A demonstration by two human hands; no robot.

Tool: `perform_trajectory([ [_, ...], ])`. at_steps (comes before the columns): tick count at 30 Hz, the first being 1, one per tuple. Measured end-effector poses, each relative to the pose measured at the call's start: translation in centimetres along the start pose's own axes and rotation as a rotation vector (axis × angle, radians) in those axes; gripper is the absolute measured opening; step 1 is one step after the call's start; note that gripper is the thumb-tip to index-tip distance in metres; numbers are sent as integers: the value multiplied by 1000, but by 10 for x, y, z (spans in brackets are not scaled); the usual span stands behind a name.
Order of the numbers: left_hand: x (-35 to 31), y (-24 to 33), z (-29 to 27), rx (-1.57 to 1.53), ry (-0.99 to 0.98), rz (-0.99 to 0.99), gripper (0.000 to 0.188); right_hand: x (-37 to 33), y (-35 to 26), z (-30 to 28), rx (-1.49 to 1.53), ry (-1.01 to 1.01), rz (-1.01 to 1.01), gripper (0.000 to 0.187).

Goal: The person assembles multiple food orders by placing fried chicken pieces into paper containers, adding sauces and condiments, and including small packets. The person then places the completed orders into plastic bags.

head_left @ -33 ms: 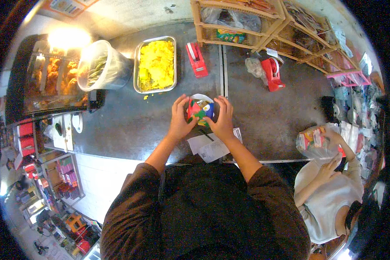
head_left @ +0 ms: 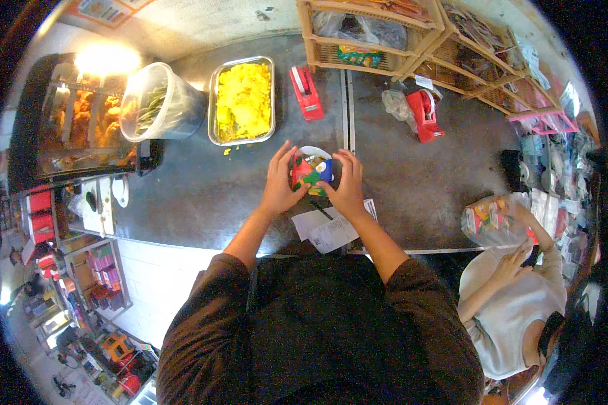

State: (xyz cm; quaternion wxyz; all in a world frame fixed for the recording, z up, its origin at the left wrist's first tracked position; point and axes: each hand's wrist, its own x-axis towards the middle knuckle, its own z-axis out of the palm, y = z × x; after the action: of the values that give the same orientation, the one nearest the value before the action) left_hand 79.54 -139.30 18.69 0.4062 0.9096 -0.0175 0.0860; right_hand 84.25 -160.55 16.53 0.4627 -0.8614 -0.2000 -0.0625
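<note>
A small food box (head_left: 312,169), printed in red, blue and green with a pale raised edge at the back, stands on the dark counter in front of me. My left hand (head_left: 282,183) is curved round its left side, and my right hand (head_left: 346,186) grips the opposite side. Both thumbs press on its near face. What is inside cannot be made out. Under my right wrist lie white paper slips (head_left: 331,233), with a dark pen (head_left: 322,210) across them close to the box.
Beyond my hands stand a metal tray of yellow food (head_left: 244,101), a clear tub of green pieces (head_left: 157,104) and two red tape dispensers (head_left: 307,93) (head_left: 425,116). Wooden racks (head_left: 412,54) line the back. At right, a person (head_left: 507,297) handles a clear plastic bag (head_left: 490,221).
</note>
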Motion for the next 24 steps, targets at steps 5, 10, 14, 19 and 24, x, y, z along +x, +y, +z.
perform_trajectory([
  [5, 39, 1, -26, 157, -280, 212, 83, -9, -8, -1, -90, -129, 104, 39],
  [10, 23, -12, -25, 181, -388, 253, 56, -36, -20, 13, -1, -104, 171, 26],
  [14, 4, -18, -16, 318, -258, 387, 49, -38, -18, 16, 79, -57, 76, 17],
  [19, -8, -7, -7, 317, -218, 255, 40, -28, -13, 10, 141, -37, 114, 16],
  [24, -2, 3, -13, 196, -247, 85, 33, -17, -14, 17, 103, 15, 90, 14],
])
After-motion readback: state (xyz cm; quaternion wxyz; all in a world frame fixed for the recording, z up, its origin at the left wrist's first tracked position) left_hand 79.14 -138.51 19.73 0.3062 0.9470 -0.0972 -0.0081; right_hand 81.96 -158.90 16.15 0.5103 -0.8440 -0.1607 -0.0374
